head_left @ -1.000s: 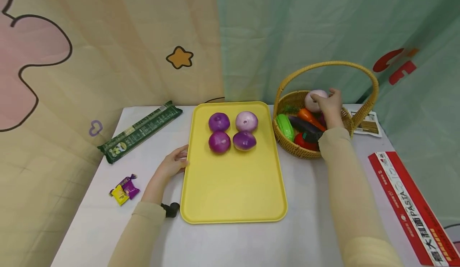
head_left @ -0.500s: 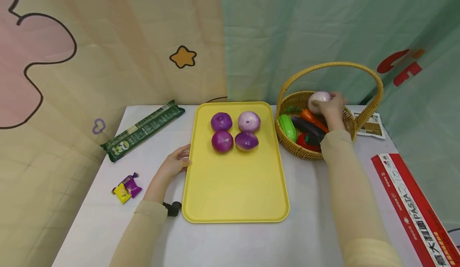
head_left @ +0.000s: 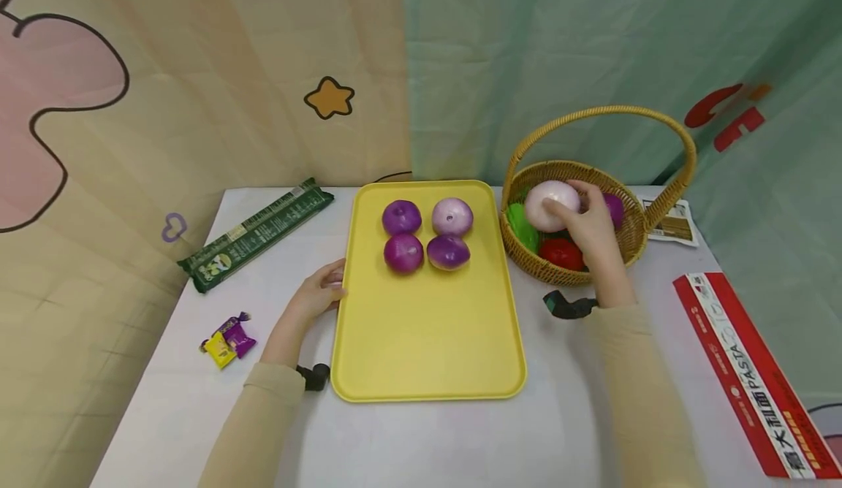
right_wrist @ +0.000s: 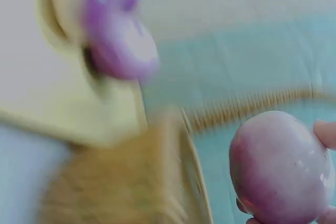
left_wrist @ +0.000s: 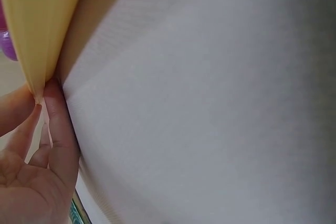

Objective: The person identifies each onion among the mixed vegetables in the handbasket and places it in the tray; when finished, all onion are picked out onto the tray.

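My right hand [head_left: 590,226] holds a pale pinkish-purple onion [head_left: 551,206] over the wicker basket [head_left: 541,275], thumb on one side and fingertips underneath. Close up, the same onion [right_wrist: 281,169] fills the lower right of the right wrist view. My left hand [head_left: 319,294] pinches the left rim of a yellow tray [head_left: 427,342]; the left wrist view shows thumb and fingers at the tray's edge [left_wrist: 44,30]. On the tray's far half sit purple onions [head_left: 403,253] in two rows, one of them a paler onion [head_left: 452,216].
In the basket lie a green vegetable [head_left: 522,226], a red tomato-like one [head_left: 561,253] and a purple onion [head_left: 614,210]. Its tall handle [head_left: 605,110] arches overhead. A green noodle packet [head_left: 256,234] and wrapped candies [head_left: 228,341] lie left, a red pasta box [head_left: 756,375] right.
My right hand has lifted the pale onion from the basket's back and brought it left and nearer, over the other vegetables. The left hand stays at the tray's rim.
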### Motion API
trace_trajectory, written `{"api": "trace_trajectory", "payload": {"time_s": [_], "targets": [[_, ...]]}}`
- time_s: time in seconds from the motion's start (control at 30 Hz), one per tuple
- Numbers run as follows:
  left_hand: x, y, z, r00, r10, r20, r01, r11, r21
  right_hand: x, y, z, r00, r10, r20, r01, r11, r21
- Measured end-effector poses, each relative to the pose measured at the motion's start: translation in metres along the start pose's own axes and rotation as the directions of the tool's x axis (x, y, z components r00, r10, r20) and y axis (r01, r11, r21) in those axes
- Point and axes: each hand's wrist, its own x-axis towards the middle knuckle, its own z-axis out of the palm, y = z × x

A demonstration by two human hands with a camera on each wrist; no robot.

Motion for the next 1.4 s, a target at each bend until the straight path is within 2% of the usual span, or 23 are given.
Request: {"api": "trace_trajectory", "payload": {"time_s": [0.17, 0.3, 0.43, 0.57, 0.73, 0.9, 1.1, 1.27, 1.4], "targets": [[0.000, 0.000, 0.000, 1.000, -0.006, 0.002, 0.006, 1.000, 0.002, -0.044, 0.007, 0.041, 0.985, -0.083, 0.151, 0.084, 0.996, 0.002], [0.001, 0.001, 0.000, 1.000, -0.012, -0.005, 0.012, 1.000, 0.001, -0.070, 0.010, 0.082, 0.959, -0.070, 0.275, 0.072, 0.997, 0.003], [0.003, 0.000, 0.000, 1.000, -0.016, -0.004, 0.016, 1.000, 0.008, -0.085, 0.015, 0.120, 0.928, -0.040, 0.370, 0.041, 0.999, 0.003], [0.003, 0.000, -0.001, 1.000, -0.017, 0.002, 0.017, 1.000, 0.011, -0.092, 0.017, 0.151, 0.909, -0.031, 0.416, 0.035, 0.999, 0.000], [0.003, 0.001, -0.001, 1.000, -0.015, -0.001, 0.015, 1.000, 0.012, -0.097, 0.016, 0.178, 0.906, -0.061, 0.420, 0.068, 0.998, 0.000], [0.002, 0.001, -0.001, 1.000, -0.014, -0.004, 0.014, 1.000, 0.018, -0.098, 0.022, 0.195, 0.902, -0.092, 0.422, 0.119, 0.992, -0.039], [0.004, 0.001, -0.001, 1.000, -0.019, -0.013, 0.019, 1.000, 0.015, -0.099, 0.021, 0.200, 0.894, -0.114, 0.433, 0.151, 0.987, -0.052], [0.005, 0.002, -0.001, 1.000, -0.023, -0.014, 0.023, 0.999, 0.024, -0.096, 0.018, 0.193, 0.882, -0.091, 0.462, 0.143, 0.986, -0.080], [0.004, 0.001, -0.001, 0.999, -0.029, -0.017, 0.029, 0.999, 0.039, -0.094, 0.008, 0.173, 0.881, -0.084, 0.466, 0.135, 0.988, -0.077]]}}
